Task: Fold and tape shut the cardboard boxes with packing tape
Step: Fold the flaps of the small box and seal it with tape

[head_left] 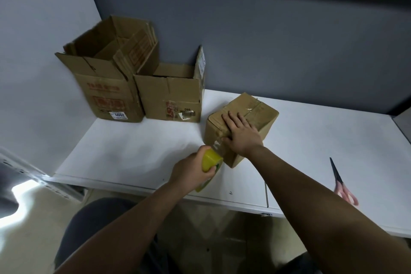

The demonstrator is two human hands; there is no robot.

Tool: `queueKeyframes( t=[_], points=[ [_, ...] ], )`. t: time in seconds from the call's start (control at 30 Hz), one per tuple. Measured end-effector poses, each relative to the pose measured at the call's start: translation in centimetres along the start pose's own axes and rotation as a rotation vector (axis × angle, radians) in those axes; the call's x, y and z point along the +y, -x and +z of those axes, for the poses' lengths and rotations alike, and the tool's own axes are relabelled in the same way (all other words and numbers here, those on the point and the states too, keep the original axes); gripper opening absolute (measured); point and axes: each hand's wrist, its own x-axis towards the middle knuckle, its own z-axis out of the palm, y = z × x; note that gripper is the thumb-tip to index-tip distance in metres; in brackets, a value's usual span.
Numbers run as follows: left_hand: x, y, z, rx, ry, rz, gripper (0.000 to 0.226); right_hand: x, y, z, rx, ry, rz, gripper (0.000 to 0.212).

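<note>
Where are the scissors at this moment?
In the head view the scissors lie on the white table at the far right, near its front edge, beyond the right forearm and apart from the closed box that the right hand presses.

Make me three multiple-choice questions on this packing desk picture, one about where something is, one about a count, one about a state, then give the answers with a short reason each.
1. Where do the scissors lie?
A. inside an open box
B. on the desk, right of the right arm
C. on top of the closed box

2. How many cardboard boxes stand with their flaps open?
A. two
B. one
C. four

3. What is the right hand doing?
A. gripping the scissors
B. hanging idle off the desk
C. pressing flat on the closed box

Answers:
1 B, the scissors rest near the desk's right front edge.
2 A, the large open box and the smaller open box stand side by side at the back left.
3 C, its fingers lie spread on the box top while the left hand grips the yellow tape roll.
</note>
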Motion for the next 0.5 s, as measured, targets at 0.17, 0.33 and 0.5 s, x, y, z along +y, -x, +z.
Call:
queueKeyframes(
  t=[0.17, 0.33, 0.5],
  points=[
    [0.3, 0.1, 0.0, 0.009, -0.056, -0.01, 0.061, -0.6, -0.1, 0.5, 0.094, -0.029, 0.047, 0.068],
    [0.7, -0.1, -0.3, -0.022, -0.113, -0.022, 0.06, -0.8, -0.4, 0.5, 0.086, -0.038, 0.052, 0.071],
    [1.2, -0.5, -0.7, -0.051, -0.148, -0.006, 0.059, 1.6, 0.4, -0.9, 0.237, -0.768, 0.061, 0.065]
  ],
)
